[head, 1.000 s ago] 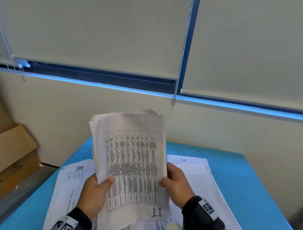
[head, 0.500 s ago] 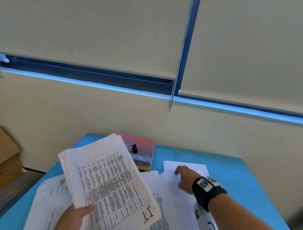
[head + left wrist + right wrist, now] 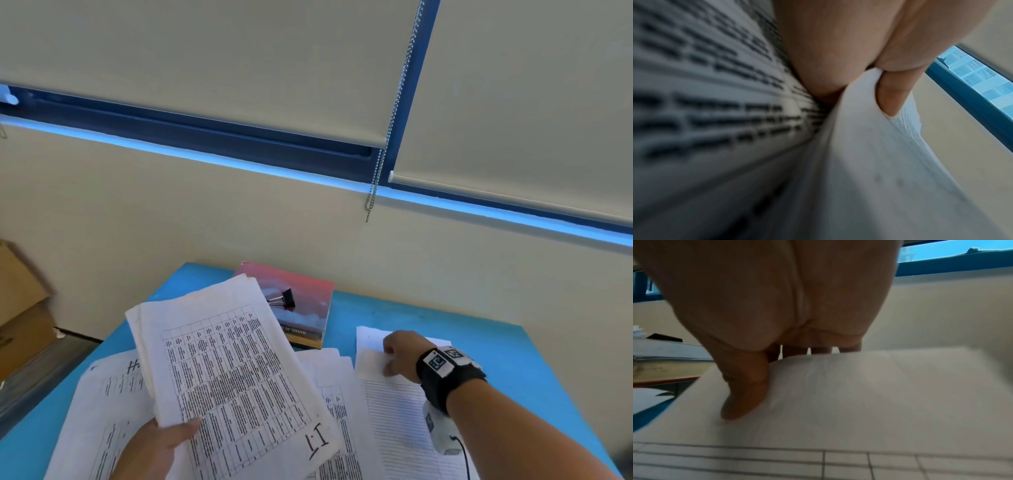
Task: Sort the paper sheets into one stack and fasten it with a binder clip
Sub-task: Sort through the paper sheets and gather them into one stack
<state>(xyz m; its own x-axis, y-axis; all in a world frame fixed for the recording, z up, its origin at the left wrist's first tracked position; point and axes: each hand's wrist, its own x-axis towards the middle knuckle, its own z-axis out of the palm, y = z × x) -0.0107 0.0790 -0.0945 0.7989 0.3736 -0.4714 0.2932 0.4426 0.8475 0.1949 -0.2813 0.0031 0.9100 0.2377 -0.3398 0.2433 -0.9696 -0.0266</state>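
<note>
Head view: left hand (image 3: 154, 448) pinches the tilted stack (image 3: 233, 370) at frame centre; right hand (image 3: 400, 353) presses flat on a lined sheet (image 3: 394, 411), lower right. One-handed, the stack could fan and slip.

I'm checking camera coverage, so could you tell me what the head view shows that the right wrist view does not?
Only the head view shows the small black metal binder clip, the left hand and its printed white paper stack. Only the right wrist view shows the right thumb pressing down. Both show the right hand on the ruled white sheet and the pink-covered book.
</note>
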